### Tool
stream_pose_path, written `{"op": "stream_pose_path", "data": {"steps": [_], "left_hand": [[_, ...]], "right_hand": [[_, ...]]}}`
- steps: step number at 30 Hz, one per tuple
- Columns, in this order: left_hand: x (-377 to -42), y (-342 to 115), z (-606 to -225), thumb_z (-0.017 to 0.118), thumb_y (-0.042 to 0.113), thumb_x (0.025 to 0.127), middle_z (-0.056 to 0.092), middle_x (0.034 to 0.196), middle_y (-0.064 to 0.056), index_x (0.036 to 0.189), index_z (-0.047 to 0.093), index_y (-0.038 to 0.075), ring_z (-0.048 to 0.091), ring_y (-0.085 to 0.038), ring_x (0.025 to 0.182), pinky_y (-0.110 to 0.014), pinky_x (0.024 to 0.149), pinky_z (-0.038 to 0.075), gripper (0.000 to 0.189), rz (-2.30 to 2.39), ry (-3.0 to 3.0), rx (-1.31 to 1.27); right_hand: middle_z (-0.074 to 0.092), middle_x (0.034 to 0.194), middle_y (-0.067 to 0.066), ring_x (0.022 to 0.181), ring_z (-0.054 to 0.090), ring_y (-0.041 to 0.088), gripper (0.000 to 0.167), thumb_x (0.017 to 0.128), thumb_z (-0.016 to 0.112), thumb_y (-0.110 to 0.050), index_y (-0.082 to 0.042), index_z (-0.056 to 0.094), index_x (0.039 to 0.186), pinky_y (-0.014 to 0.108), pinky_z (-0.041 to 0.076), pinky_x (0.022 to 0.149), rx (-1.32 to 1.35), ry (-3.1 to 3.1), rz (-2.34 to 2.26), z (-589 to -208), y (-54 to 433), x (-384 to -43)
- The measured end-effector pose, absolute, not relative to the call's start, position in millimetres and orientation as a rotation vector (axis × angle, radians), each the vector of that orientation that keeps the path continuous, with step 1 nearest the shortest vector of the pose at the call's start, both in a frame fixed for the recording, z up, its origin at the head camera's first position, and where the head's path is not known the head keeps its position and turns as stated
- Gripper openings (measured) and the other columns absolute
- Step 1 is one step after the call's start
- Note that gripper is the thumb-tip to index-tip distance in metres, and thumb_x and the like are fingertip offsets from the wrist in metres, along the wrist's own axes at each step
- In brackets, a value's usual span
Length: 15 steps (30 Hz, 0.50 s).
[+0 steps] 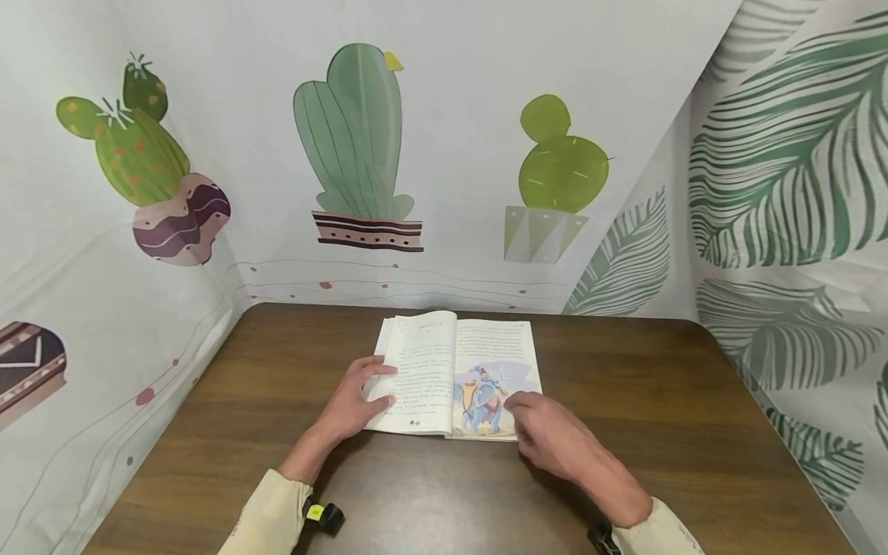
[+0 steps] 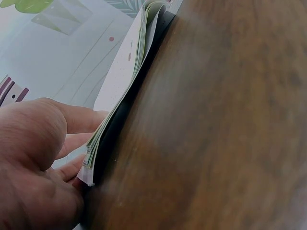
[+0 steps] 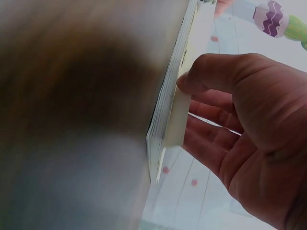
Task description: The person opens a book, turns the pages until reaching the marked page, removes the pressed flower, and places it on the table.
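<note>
An open book [image 1: 423, 378] lies on the brown table, with print on its left page and a coloured picture of a rider on a blue elephant on its right page [image 1: 492, 339]. My left hand [image 1: 350, 401] rests at the left edge, thumb and fingertips pressing on the page. Seen from the left wrist, that hand [image 2: 33, 153] lies against the layered page edges [image 2: 139, 57]. At the lower right edge, my right hand [image 1: 555, 435] pinches a page. The right wrist view has the thumb on one side of this lifted page [image 3: 178, 115], fingers behind it.
The brown table [image 1: 430, 493] extends around the book on all sides. Behind it hangs a white cloth [image 1: 458, 154] printed with potted cacti and leaves. Dark bands with small devices [image 1: 324, 516] sit at both wrists, by the cream sleeves [image 1: 270, 512].
</note>
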<state>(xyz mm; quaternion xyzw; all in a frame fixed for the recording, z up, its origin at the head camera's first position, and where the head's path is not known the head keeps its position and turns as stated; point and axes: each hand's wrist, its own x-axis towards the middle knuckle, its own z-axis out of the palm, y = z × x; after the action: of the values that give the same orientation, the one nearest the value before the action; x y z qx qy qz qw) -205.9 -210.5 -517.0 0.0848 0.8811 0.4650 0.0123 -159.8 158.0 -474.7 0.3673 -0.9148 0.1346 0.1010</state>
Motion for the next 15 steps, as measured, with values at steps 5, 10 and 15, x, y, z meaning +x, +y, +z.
{"op": "stream_pose_path", "data": {"steps": [5, 10, 15], "left_hand": [[-205.9, -209.3, -514.5, 0.08, 0.005, 0.092, 0.041, 0.163, -0.015, 0.132, 0.071, 0.01, 0.037, -0.038, 0.151, -0.059, 0.119, 0.031, 0.042, 1.451, 2.745, 0.269], [-205.5, -208.5, -514.0, 0.08, 0.004, 0.091, 0.041, 0.163, -0.015, 0.131, 0.072, 0.009, 0.037, -0.038, 0.151, -0.058, 0.12, 0.03, 0.041, 1.457, 2.735, 0.27], [-206.5, -210.1, -517.2, 0.08, 0.005, 0.092, 0.041, 0.163, -0.014, 0.13, 0.072, 0.01, 0.035, -0.038, 0.152, -0.059, 0.119, 0.031, 0.04, 1.448, 2.74, 0.28]], "right_hand": [[0.073, 0.111, 0.008, 0.101, 0.07, 0.021, 0.027, 0.077, 0.079, 0.003, -0.015, 0.062, 0.067, 0.035, 0.059, 0.08, 0.999, -2.738, 0.397, -476.4, 173.3, -159.9], [0.066, 0.097, -0.001, 0.086, 0.06, 0.013, 0.03, 0.075, 0.079, 0.005, -0.017, 0.059, 0.073, 0.03, 0.053, 0.072, 0.886, -2.739, 0.415, -477.4, 184.1, -159.9], [0.06, 0.089, -0.003, 0.076, 0.052, 0.012, 0.03, 0.076, 0.082, 0.005, -0.015, 0.06, 0.078, 0.029, 0.047, 0.064, 0.639, -2.762, 0.504, -476.7, 189.1, -159.3]]}}
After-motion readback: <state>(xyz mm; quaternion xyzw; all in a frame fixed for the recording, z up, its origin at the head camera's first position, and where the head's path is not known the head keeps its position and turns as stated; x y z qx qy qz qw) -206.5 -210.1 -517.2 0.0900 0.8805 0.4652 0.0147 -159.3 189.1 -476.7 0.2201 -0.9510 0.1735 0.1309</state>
